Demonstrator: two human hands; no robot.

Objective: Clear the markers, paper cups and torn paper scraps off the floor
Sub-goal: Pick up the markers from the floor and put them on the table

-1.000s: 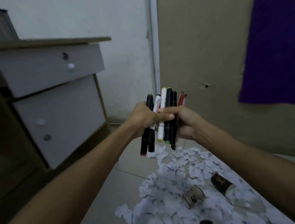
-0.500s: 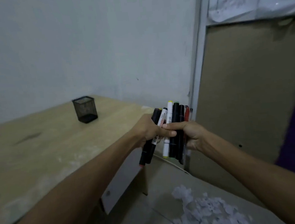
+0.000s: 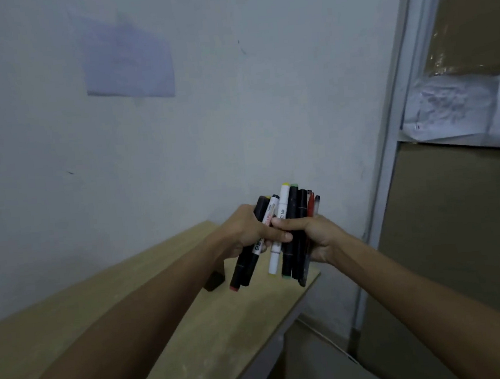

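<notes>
Nearest the camera, both forearms reach forward over the wooden tabletop [image 3: 74, 334]. Just beyond, the left hand [image 3: 243, 230] and right hand [image 3: 313, 235] share one grip, fingers curled round an upright bundle of markers [image 3: 289, 234] held above the tabletop's far edge. A dark object [image 3: 214, 280], mostly hidden, sits behind the left wrist. Judging by this, the marker step is under way; next they need setting down somewhere off the floor.

A single head-worn view looks forward and slightly down along both forearms, close over the table [image 3: 194, 330], facing a pale wall [image 3: 236, 115]; edges seem blurred.
</notes>
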